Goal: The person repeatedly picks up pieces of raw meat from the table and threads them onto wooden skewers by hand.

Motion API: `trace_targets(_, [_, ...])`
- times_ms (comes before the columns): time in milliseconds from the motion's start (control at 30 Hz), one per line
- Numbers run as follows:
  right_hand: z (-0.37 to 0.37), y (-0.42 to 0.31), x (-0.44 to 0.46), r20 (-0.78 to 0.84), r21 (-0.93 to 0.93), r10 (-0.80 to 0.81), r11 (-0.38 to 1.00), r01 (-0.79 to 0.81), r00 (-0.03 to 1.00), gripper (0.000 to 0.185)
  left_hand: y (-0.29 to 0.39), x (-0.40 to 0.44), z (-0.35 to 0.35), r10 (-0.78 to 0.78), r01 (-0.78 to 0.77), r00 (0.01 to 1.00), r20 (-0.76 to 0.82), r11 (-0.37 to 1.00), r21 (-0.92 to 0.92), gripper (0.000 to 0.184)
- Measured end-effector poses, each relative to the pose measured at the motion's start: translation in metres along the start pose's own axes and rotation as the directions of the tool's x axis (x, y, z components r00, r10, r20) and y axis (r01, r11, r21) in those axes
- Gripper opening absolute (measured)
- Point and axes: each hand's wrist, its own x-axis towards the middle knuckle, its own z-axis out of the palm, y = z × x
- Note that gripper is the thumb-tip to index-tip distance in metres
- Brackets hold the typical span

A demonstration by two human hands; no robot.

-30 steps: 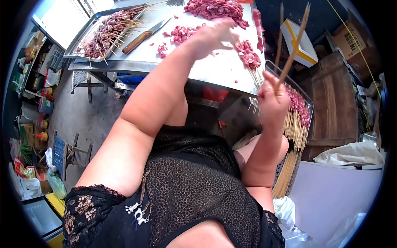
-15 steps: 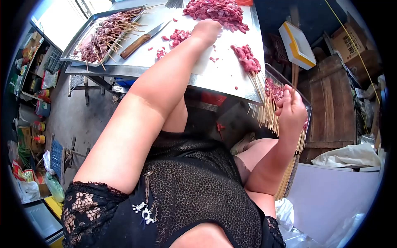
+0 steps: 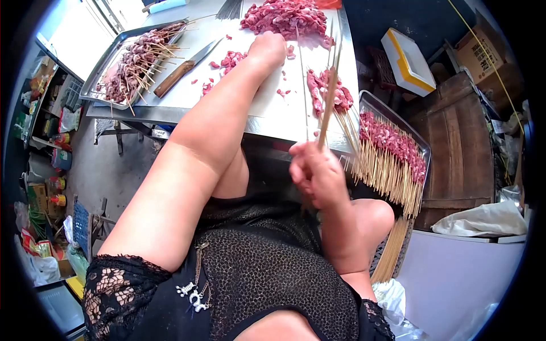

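Observation:
My left hand (image 3: 268,52) rests low over the metal table, closed with its fingers curled out of sight beside the small meat pieces (image 3: 232,60); what it holds is hidden. Just beyond it rises a large heap of raw red meat pieces (image 3: 284,18). My right hand (image 3: 319,173), in front of the table's near edge, is closed round several thin bamboo skewers (image 3: 330,108) that point upward, partly blurred. Behind these lie meat skewers (image 3: 343,96) at the table's right edge.
A metal tray (image 3: 424,145) of raw meat skewers stands to the right, with a bundle of bare sticks (image 3: 391,250) below it. On the left are a tray (image 3: 91,91) of darker skewers and a wooden-handled knife (image 3: 176,77). A yellow-and-white box (image 3: 406,62) stands beyond.
My right hand has moved left from beside the right tray to in front of the table, carrying the sticks. My left hand has shifted slightly left in view.

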Motion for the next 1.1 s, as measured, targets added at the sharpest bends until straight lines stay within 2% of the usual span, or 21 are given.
trace_targets(67, [-0.001, 0.027, 0.010, -0.012, 0.052, -0.004, 0.999, 0.005, 1.000, 0.029, 0.007, -0.001, -0.001, 0.033, -0.043, 0.992, -0.120, 0.996, -0.079, 0.029])
trace_targets(133, [-0.006, 0.036, 0.015, -0.059, 0.061, 0.003, 0.998, 0.000, 0.998, 0.026, 0.011, -0.001, 0.005, 0.062, -0.067, 0.992, -0.110, 0.997, -0.042, 0.029])
trace_targets(200, [-0.017, 0.034, 0.015, -0.187, 0.006, -0.046, 0.999, 0.048, 0.981, 0.024, 0.018, -0.007, 0.009, -0.049, 0.050, 0.993, -0.105, 0.999, 0.003, 0.029])
trace_targets(233, [-0.023, 0.031, 0.015, -0.241, 0.015, -0.084, 0.996, 0.090, 0.967, 0.023, 0.016, -0.002, 0.008, -0.092, 0.091, 0.996, -0.022, 0.995, -0.034, 0.026])
trace_targets(267, [-0.032, 0.025, 0.014, -0.273, 0.029, -0.091, 0.994, 0.103, 0.958, 0.028, 0.014, -0.003, 0.007, -0.088, 0.087, 0.996, -0.020, 0.996, -0.035, 0.026])
trace_targets(333, [-0.040, 0.013, 0.012, -0.347, 0.046, -0.127, 0.987, 0.152, 0.929, 0.032, 0.014, -0.010, -0.010, 0.001, 0.004, 0.999, 0.054, 0.995, -0.096, 0.024])
trace_targets(367, [-0.044, 0.009, 0.010, -0.333, 0.023, -0.142, 0.987, 0.159, 0.932, 0.034, 0.014, -0.013, -0.020, -0.008, 0.024, 0.996, 0.089, 0.984, -0.178, 0.022])
trace_targets(400, [-0.045, 0.005, 0.008, -0.317, 0.002, -0.157, 0.986, 0.166, 0.935, 0.036, 0.012, -0.018, -0.025, -0.009, 0.024, 0.996, 0.087, 0.984, -0.175, 0.022])
trace_targets(433, [-0.041, 0.002, 0.004, -0.265, -0.019, -0.167, 0.986, 0.167, 0.950, 0.035, 0.009, -0.022, -0.030, -0.061, 0.069, 0.998, 0.033, 0.850, -0.522, 0.021])
trace_targets(467, [-0.037, 0.000, 0.003, -0.256, -0.019, -0.169, 0.985, 0.170, 0.952, 0.035, 0.007, -0.026, -0.036, -0.129, 0.075, 0.992, -0.003, 0.597, -0.799, 0.019])
trace_targets(500, [-0.031, 0.001, 0.002, -0.246, -0.018, -0.157, 0.987, 0.158, 0.956, 0.032, 0.008, -0.034, -0.045, -0.132, 0.110, 0.989, 0.074, 0.294, -0.950, 0.019])
trace_targets(533, [-0.026, 0.002, 0.002, -0.237, -0.016, -0.143, 0.990, 0.143, 0.961, 0.030, 0.009, -0.043, -0.054, -0.128, 0.163, 0.980, 0.154, 0.065, -0.984, 0.020])
trace_targets(600, [-0.026, 0.011, 0.007, -0.225, -0.031, -0.203, 0.979, 0.201, 0.953, 0.025, 0.004, -0.054, -0.054, -0.050, 0.219, 0.970, 0.239, -0.257, -0.941, 0.019])
trace_targets(667, [-0.029, 0.013, 0.012, -0.189, -0.119, -0.194, 0.978, 0.173, 0.963, 0.022, 0.000, -0.064, -0.058, 0.158, 0.316, 0.949, 0.273, -0.434, -0.844, 0.017])
trace_targets(733, [-0.028, 0.012, 0.014, -0.205, -0.147, -0.207, 0.973, 0.180, 0.957, 0.023, 0.010, -0.079, -0.066, 0.210, 0.329, 0.943, 0.260, -0.451, -0.829, 0.017])
trace_targets(800, [-0.024, 0.009, 0.013, -0.276, -0.186, -0.183, 0.973, 0.134, 0.944, 0.025, 0.027, -0.096, -0.073, 0.096, 0.248, 0.969, 0.229, -0.373, -0.894, 0.018])
trace_targets(900, [-0.030, 0.011, 0.012, -0.221, -0.199, -0.213, 0.965, 0.170, 0.952, 0.020, 0.037, -0.106, -0.075, 0.062, 0.207, 0.978, 0.200, -0.416, -0.885, 0.021])
trace_targets(1100, [-0.030, 0.014, 0.013, -0.200, -0.246, -0.334, 0.927, 0.282, 0.921, 0.030, 0.039, -0.106, -0.079, 0.074, 0.197, 0.980, 0.184, -0.487, -0.851, 0.024])
